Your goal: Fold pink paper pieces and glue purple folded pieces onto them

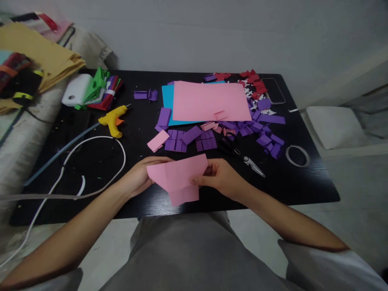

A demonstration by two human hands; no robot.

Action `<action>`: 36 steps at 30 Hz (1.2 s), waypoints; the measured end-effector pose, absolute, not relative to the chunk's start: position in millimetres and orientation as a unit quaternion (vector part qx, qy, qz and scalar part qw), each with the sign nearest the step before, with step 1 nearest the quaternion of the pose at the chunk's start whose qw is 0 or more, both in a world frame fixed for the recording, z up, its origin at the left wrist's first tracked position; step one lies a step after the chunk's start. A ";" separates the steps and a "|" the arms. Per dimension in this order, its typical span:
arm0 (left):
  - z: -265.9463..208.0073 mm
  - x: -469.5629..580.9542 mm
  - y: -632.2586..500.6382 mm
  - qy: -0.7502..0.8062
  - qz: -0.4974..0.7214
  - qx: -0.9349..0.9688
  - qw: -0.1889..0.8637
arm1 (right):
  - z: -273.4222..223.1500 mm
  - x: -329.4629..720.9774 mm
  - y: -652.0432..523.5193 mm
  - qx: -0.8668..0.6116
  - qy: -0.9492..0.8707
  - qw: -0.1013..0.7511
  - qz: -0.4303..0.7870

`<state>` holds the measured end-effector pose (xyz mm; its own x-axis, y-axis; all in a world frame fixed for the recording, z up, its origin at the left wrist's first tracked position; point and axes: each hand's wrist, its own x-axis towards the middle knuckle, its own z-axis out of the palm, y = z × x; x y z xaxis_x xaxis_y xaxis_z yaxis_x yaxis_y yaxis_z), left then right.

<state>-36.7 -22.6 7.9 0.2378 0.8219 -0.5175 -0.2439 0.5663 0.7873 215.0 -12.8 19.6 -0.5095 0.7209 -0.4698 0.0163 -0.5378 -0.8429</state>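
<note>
Near the front of the black table I hold a creased, T-shaped piece of pink paper (178, 178) in the air. My right hand (222, 178) pinches its right side, thumb on the near face. My left hand (141, 173) is at the left end, with its fingers behind the paper and partly hidden. Just beyond lie folded purple paper pieces (176, 141) and a small pink folded piece (158, 140). Scissors (247, 159) rest to the right of my right hand. Farther back, pink sheets (209, 99) lie on a blue sheet (167, 99).
At left are a yellow glue gun (113, 120) with a long glue stick, a looped white cable (125, 155) and green and red paper bundles (103, 91). A tape roll (297, 156) lies at right. Red paper scraps (257, 85) and a phone-shaped frame (275, 91) are at the back right.
</note>
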 end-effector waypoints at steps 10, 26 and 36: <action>11.8 -5.9 -63.8 0.516 0.392 0.411 0.641 | 14.7 213.0 -12.9 -0.463 -0.455 0.278 0.708; 11.6 -5.8 -62.8 0.558 0.349 0.410 0.631 | 13.0 214.9 -18.6 -0.457 -0.471 0.301 0.693; 18.5 0.3 -63.3 0.580 0.381 0.450 0.563 | 16.1 206.4 -23.0 -0.470 -0.462 0.320 0.681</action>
